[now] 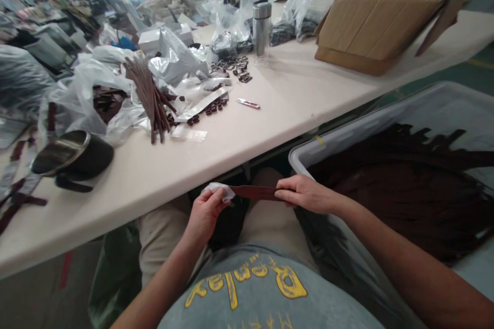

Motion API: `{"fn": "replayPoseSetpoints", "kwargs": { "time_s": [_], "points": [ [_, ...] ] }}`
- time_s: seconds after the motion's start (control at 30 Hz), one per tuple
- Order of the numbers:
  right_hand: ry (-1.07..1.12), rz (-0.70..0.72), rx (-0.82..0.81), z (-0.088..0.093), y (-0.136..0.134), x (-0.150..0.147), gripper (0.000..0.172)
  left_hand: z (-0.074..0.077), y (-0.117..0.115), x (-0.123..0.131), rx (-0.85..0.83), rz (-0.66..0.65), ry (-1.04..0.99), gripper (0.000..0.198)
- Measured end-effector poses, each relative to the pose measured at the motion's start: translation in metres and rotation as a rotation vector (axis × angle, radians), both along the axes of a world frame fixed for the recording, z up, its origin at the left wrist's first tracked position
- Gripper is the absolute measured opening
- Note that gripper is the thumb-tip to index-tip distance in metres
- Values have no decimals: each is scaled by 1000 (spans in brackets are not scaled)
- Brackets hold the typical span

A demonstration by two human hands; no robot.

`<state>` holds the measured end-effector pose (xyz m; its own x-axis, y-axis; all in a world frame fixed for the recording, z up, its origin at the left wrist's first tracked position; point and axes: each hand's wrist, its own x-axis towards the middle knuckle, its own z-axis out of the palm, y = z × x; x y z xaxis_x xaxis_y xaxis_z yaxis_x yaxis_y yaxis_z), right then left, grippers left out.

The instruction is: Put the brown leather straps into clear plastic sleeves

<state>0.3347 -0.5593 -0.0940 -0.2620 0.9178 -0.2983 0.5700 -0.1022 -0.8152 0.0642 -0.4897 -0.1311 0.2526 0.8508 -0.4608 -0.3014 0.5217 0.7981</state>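
Note:
A narrow dark brown leather strap [257, 193] runs level between my hands, above my lap and below the table edge. My left hand [206, 214] pinches a crumpled white cloth [218, 191] against the strap's near end. My right hand [304, 194] grips the other end between thumb and fingers. To the right, a grey plastic bin [386, 136] holds a heap of similar dark brown straps [401, 200], close to my right forearm.
A white table [154, 175] stretches ahead, bearing a strap bundle, metal buckles, a small red-handled cutter [248, 104], plastic bags, a steel flask [262, 28], a dark tumbler [73, 155] and an open cardboard box [374, 23]. Workshop benches lie beyond.

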Motion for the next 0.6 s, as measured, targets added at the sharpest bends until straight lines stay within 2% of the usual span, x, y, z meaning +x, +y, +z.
{"fn": "replayPoseSetpoints", "kwargs": {
  "time_s": [0.1, 0.17, 0.3, 0.37, 0.47, 0.6],
  "points": [
    [-206, -11, 107, -5, 1, -2, 23, -7, -3, 0, -76, 6, -21, 41],
    [-286, -22, 227, -10, 4, -15, 18, -11, -6, 4, -149, 23, -58, 45],
    [-348, -16, 462, -19, 13, -57, 31, -18, -10, 11, -229, 65, -137, 49],
    [-397, -5, 557, -23, 18, -75, 32, -21, -10, 11, -241, 74, -170, 48],
    [-409, -9, 624, -29, 27, -91, 23, -25, -9, 8, -249, 85, -198, 48],
    [-407, -42, 630, -39, 32, -96, 16, -34, -7, 2, -229, 89, -204, 46]
  ]
}}
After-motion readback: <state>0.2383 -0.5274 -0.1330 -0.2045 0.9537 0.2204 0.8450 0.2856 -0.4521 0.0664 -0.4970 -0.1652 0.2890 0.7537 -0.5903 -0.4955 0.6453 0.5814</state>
